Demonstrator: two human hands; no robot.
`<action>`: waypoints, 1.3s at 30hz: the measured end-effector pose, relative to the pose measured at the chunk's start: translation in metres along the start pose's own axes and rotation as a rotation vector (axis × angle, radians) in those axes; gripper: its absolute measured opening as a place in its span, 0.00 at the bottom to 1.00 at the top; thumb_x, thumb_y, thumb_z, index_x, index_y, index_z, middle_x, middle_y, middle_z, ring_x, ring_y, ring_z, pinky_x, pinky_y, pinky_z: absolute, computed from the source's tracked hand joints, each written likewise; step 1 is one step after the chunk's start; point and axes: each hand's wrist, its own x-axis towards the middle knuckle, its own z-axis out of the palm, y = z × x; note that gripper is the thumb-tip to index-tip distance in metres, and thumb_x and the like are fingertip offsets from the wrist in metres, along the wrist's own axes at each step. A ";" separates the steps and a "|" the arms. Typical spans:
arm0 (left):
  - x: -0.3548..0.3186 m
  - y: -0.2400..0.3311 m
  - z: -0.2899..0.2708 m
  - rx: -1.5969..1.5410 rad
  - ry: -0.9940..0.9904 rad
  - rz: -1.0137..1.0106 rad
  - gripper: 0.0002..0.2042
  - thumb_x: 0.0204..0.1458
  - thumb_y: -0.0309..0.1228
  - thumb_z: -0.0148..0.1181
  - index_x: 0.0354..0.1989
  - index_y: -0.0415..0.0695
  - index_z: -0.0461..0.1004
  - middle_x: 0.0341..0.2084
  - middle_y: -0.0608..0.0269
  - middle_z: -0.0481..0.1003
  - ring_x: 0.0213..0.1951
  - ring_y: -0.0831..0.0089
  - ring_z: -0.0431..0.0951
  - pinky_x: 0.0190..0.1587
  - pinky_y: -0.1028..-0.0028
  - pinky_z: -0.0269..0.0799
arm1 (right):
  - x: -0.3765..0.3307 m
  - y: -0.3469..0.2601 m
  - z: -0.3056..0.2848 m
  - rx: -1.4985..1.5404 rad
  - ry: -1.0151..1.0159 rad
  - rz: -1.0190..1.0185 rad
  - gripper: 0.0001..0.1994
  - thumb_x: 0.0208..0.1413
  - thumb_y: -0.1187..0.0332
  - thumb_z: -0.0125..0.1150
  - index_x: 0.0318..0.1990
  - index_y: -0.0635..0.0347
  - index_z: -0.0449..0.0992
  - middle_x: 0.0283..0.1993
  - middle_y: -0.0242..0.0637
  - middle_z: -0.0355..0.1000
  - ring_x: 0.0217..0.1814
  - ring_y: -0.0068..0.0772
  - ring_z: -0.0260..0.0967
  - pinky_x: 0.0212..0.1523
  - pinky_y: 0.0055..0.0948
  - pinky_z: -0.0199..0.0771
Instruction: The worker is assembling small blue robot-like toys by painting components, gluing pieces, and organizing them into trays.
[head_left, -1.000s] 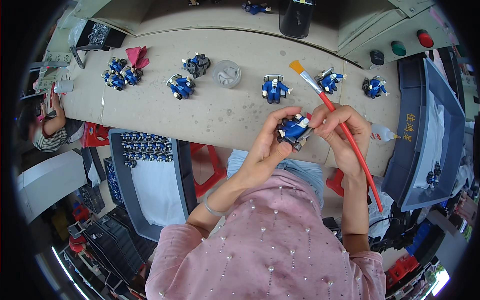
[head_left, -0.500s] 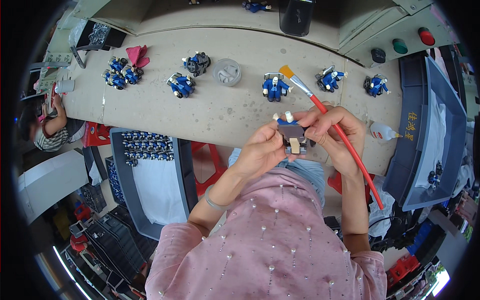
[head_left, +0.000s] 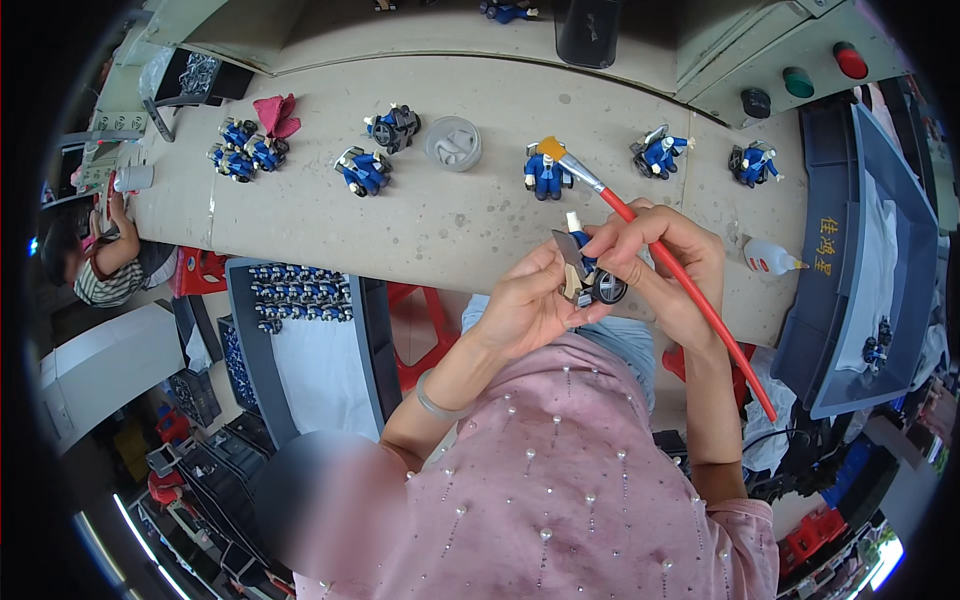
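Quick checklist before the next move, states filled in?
1. Left hand gripping the wheeled figure: ok.
2. Right hand free: not ok, it holds the red brush and touches the wheeled figure.
3. Bristles clear of the blue figure beneath them in view: cannot tell, they overlap.
4. Clear cup upright on the table: ok.
5. White bottle's nozzle sealed: cannot tell, too small.

Head view: I look down, fisheye-wide, from the wearer's head.
Shirt [head_left: 520, 460]: nearest me, lower edge.
Left hand [head_left: 522, 303], right hand [head_left: 692, 252]: close, around the middle.
Table [head_left: 310, 205]: beyond, toward the top.
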 end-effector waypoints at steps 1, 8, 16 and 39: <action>0.000 0.000 0.000 -0.010 -0.009 -0.003 0.20 0.61 0.36 0.41 0.58 0.37 0.54 0.39 0.56 0.68 0.31 0.73 0.68 0.29 0.76 0.62 | 0.000 -0.001 0.000 0.000 0.001 0.000 0.04 0.48 0.84 0.59 0.29 0.66 0.73 0.33 0.39 0.73 0.39 0.26 0.72 0.42 0.23 0.71; -0.002 0.003 0.008 0.046 0.031 -0.017 0.24 0.59 0.38 0.47 0.60 0.38 0.53 0.45 0.51 0.68 0.43 0.62 0.72 0.41 0.70 0.67 | -0.001 -0.002 -0.006 -0.017 0.078 0.057 0.05 0.47 0.83 0.60 0.30 0.65 0.72 0.33 0.40 0.74 0.38 0.25 0.72 0.42 0.24 0.72; -0.001 0.006 0.015 0.059 -0.111 -0.030 0.26 0.59 0.41 0.48 0.60 0.38 0.53 0.46 0.46 0.68 0.44 0.57 0.72 0.41 0.69 0.69 | 0.000 -0.006 -0.010 -0.023 0.117 0.081 0.05 0.46 0.83 0.61 0.29 0.65 0.72 0.34 0.40 0.74 0.38 0.25 0.71 0.43 0.24 0.71; 0.001 0.005 0.010 -0.404 -0.002 -0.004 0.26 0.59 0.45 0.45 0.58 0.36 0.57 0.50 0.47 0.66 0.50 0.58 0.70 0.50 0.68 0.71 | -0.015 -0.039 -0.001 -0.492 0.211 -0.315 0.21 0.56 0.53 0.56 0.32 0.69 0.77 0.25 0.39 0.71 0.26 0.29 0.67 0.28 0.23 0.63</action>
